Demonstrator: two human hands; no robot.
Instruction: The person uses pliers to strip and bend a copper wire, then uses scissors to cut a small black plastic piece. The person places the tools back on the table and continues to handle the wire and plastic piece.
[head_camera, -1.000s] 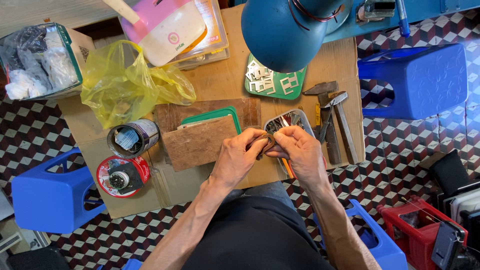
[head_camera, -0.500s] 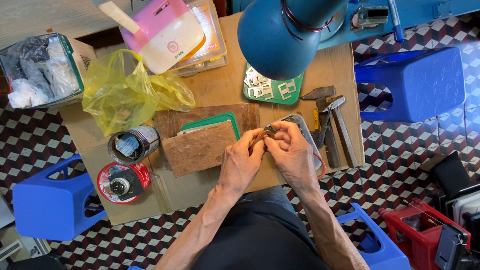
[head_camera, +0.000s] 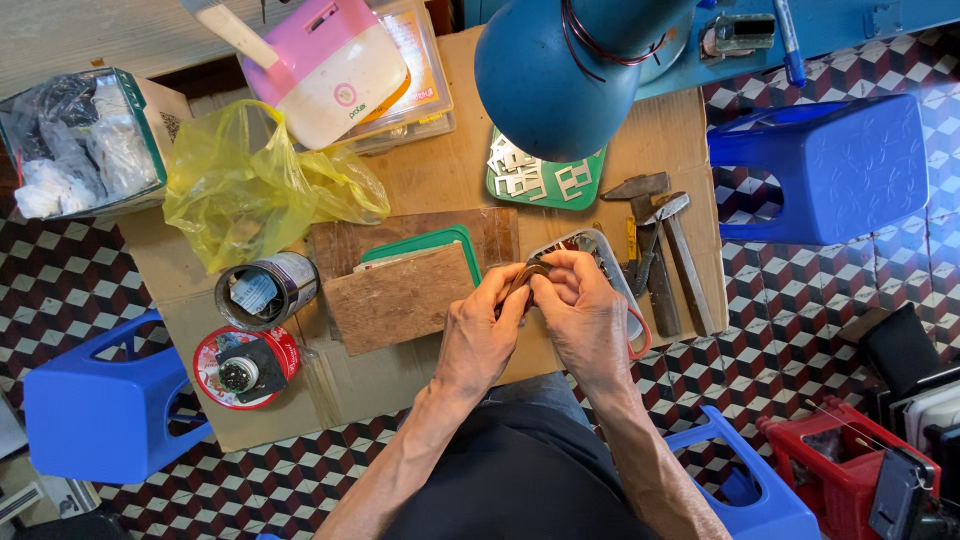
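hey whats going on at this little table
A person sits at a low cardboard-topped table, seen from above. Both hands meet over its middle: the left hand and right hand pinch a small dark curved piece between their fingertips, just above a shallow tray of small parts. Beside the hands lies a wooden board on a green-rimmed lid. Two hammers lie at the right, a tin can and yellow plastic bag at the left, and a blue lamp hangs overhead.
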